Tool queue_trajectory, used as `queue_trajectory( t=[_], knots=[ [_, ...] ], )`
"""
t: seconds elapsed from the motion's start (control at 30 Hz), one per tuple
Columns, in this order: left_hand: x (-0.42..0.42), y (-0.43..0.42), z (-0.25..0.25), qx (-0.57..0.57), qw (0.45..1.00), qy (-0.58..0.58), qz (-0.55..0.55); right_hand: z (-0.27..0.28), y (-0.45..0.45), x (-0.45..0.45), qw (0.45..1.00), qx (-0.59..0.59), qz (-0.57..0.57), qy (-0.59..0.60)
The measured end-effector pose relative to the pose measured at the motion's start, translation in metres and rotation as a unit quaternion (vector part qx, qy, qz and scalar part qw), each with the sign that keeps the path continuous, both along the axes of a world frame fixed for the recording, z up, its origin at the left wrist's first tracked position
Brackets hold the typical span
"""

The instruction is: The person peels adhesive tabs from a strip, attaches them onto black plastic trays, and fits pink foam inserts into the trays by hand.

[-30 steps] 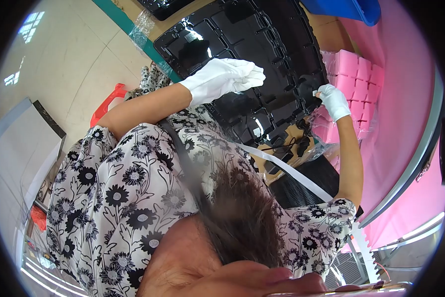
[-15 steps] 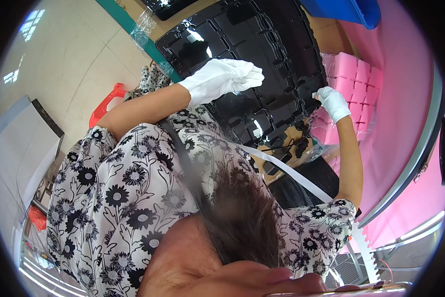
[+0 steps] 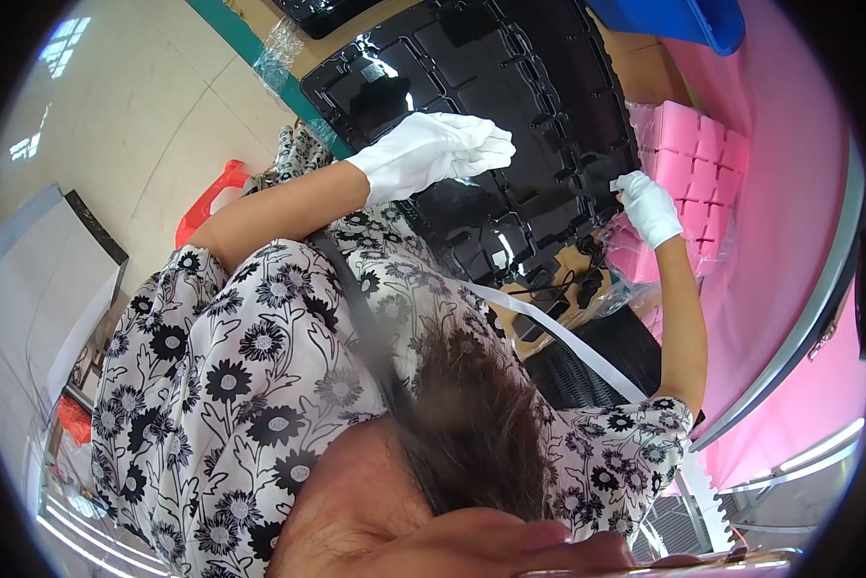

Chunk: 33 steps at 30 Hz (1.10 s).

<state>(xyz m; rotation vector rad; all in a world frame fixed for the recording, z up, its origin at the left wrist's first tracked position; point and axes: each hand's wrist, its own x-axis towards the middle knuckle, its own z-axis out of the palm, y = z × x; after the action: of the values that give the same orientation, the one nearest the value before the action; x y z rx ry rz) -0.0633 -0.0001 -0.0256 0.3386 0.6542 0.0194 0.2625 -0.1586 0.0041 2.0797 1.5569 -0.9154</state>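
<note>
Both my hands wear white gloves. My left hand (image 3: 438, 156) is over the near left part of a glossy black moulded plastic tray (image 3: 471, 82), its fingers stretched out together and nothing visible in them. Whether it touches the tray I cannot tell. My right hand (image 3: 648, 204) is at the right edge of the tray, with fingers curled in a pinch. A small dark bit shows at its fingertips, too small to name. The tray has raised ridges and shallow compartments.
Pink foam blocks (image 3: 698, 169) in clear plastic wrap stand right of the tray. A blue bin (image 3: 707, 24) is at the top right. Another black tray (image 3: 322, 12) lies at the top. Dark cables (image 3: 587, 284) lie near the tray's lower edge. A red object (image 3: 206, 204) is at left.
Almost nothing differs. The right hand has shifted very slightly at the tray's edge; the left hand keeps its flat pose.
</note>
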Motion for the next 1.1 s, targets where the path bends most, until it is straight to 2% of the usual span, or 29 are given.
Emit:
queue_trajectory(
  t=[0.07, 0.13, 0.37, 0.47, 0.63, 0.7, 0.87, 0.93, 0.97, 1.0, 1.03, 1.07, 1.1],
  knots=[
    [0.000, 0.000, 0.002, 0.005, 1.000, 0.011, -0.001, -0.001, -0.002, -0.004, 0.999, -0.001, -0.041, -0.001],
    [-0.001, -0.001, 0.000, 0.005, 1.000, 0.005, -0.005, -0.002, -0.003, -0.003, 0.999, 0.026, 0.027, -0.026],
    [-0.001, -0.001, -0.001, 0.004, 1.000, 0.005, -0.004, 0.001, 0.007, -0.009, 0.996, 0.006, 0.075, -0.036],
    [-0.001, -0.002, -0.002, 0.015, 1.000, 0.008, 0.000, 0.003, 0.009, -0.013, 0.998, -0.011, 0.044, -0.053],
    [0.000, 0.000, 0.004, 0.011, 1.000, 0.018, -0.008, -0.005, 0.002, -0.007, 0.998, 0.049, -0.042, -0.018],
    [0.000, -0.001, 0.003, 0.011, 1.000, 0.018, -0.011, -0.005, 0.004, -0.011, 0.995, 0.044, -0.074, -0.040],
    [0.001, -0.003, 0.003, 0.015, 1.000, -0.021, 0.000, -0.016, -0.002, -0.008, 0.985, 0.059, -0.157, -0.050],
    [0.004, -0.004, 0.007, 0.018, 1.000, -0.023, -0.001, -0.020, -0.006, -0.007, 0.943, 0.106, -0.314, -0.003],
    [0.006, -0.004, 0.011, 0.019, 1.000, -0.022, -0.001, -0.018, -0.003, -0.013, 0.944, 0.108, -0.313, -0.002],
    [0.010, -0.005, 0.009, 0.020, 1.000, -0.021, 0.000, -0.013, 0.003, -0.025, 0.874, 0.173, -0.439, 0.118],
    [0.014, -0.007, 0.005, 0.002, 0.999, -0.041, 0.020, -0.007, 0.009, -0.042, 0.768, 0.229, -0.549, 0.237],
    [0.017, -0.010, 0.001, -0.017, 0.997, -0.059, 0.041, 0.005, 0.019, -0.063, 0.754, 0.212, -0.550, 0.291],
    [0.020, -0.012, 0.000, -0.012, 0.997, -0.068, 0.039, 0.005, 0.021, -0.079, 0.763, 0.202, -0.515, 0.334]
  ],
)
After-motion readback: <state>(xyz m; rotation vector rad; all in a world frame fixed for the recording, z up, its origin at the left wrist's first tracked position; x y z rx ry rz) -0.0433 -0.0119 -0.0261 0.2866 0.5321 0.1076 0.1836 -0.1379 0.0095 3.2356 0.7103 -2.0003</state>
